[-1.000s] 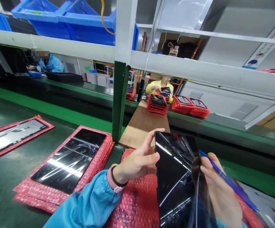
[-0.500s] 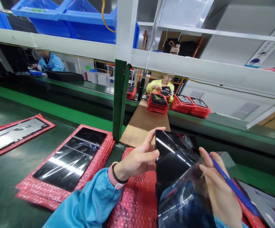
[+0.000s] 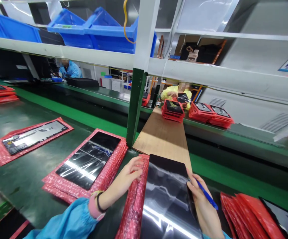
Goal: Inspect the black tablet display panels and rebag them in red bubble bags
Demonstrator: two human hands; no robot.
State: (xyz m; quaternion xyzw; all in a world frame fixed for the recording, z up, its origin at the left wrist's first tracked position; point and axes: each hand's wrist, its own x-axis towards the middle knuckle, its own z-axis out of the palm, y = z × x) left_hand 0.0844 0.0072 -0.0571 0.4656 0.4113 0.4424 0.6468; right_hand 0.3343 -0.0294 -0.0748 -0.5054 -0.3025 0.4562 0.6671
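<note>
A black glossy screen panel (image 3: 168, 196), covered by wrinkled clear film, lies tilted over a pink bubble-wrap bag (image 3: 134, 205) in front of me. My right hand (image 3: 204, 199) pinches the panel's right edge near its upper corner. A blue pen (image 3: 206, 194) is tucked in that same hand. On the panel's left, my left hand (image 3: 127, 177) rests against the bubble wrap, its fingers apart and off the glass. Another black panel (image 3: 91, 159) sits on a stack of pink bubble-wrap bags to the left.
A silver-backed panel (image 3: 34, 136) lies on bubble wrap farther left. Red bags (image 3: 248, 215) are piled at the lower right. A green post (image 3: 135, 106) rises beside a brown board (image 3: 163, 136). Across the bench, a person in yellow (image 3: 173, 91) handles a panel near red stacks.
The panel has come down from both hands onto the bubble wrap, and the lifted film now lies over it. My left hand has let go of the panel's left edge. The view has swung left.
</note>
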